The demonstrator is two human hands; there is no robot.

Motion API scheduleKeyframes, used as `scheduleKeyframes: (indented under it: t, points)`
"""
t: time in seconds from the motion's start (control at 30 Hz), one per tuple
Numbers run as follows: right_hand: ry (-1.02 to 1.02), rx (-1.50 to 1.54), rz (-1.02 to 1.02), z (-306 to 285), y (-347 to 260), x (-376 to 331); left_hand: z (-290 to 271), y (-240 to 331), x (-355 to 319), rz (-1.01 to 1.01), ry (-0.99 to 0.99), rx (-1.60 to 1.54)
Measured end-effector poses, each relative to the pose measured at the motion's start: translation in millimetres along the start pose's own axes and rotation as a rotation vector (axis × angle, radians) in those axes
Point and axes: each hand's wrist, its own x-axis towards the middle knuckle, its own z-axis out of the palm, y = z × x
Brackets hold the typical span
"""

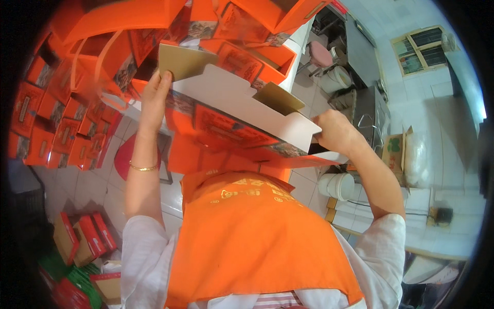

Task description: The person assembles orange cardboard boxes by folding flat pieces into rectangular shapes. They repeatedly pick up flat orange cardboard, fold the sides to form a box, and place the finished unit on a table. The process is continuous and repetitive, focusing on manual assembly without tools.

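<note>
In front of my chest I hold a half-folded orange cardboard box (pixel 231 126) with a dark printed panel. Its pale flap (pixel 221 87) stands up along the top, and two gold-brown tabs rise from it. My left hand (pixel 153 100) grips the box at its left end, thumb against the larger tab (pixel 182 62). At the right end, my right hand (pixel 337 131) has its fingers curled around the corner of the flap. Some of the right fingertips are hidden behind the cardboard.
Many orange boxes (pixel 62 136) are stacked at left, with more on the white table (pixel 297 44) ahead. A red stool (pixel 126 157) stands below left, a pink stool (pixel 320 54) farther off. White buckets (pixel 337 185) and a brown carton (pixel 395 152) sit at right. Flat boxes (pixel 87 239) lie lower left.
</note>
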Motion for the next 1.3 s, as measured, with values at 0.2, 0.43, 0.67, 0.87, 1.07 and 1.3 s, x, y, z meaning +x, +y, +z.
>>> scheduleKeyframes:
  t: [0.2, 0.43, 0.67, 0.87, 1.07, 1.3]
  points:
    - [0.119, 0.044, 0.091, 7, 12, 29, 33, 3, -39, -0.027, -0.134, 0.210]
    - [0.137, 0.105, 0.154, 20, -6, 60, 97, 33, -76, 0.239, -0.133, 0.147]
    - [0.542, 0.485, -0.190, 63, -43, 30, 84, 55, -52, -0.057, -0.271, 0.069]
    - [0.405, 0.373, -0.162, 111, -71, 25, 96, 62, -44, -0.073, -0.400, 0.126]
    - [0.356, 0.428, -0.183, 108, -68, 21, 86, 56, -7, 0.061, -0.958, 0.250]
    - [0.319, 0.424, -0.257, 112, -50, 25, 108, 30, 14, 0.350, -1.330, 0.782]
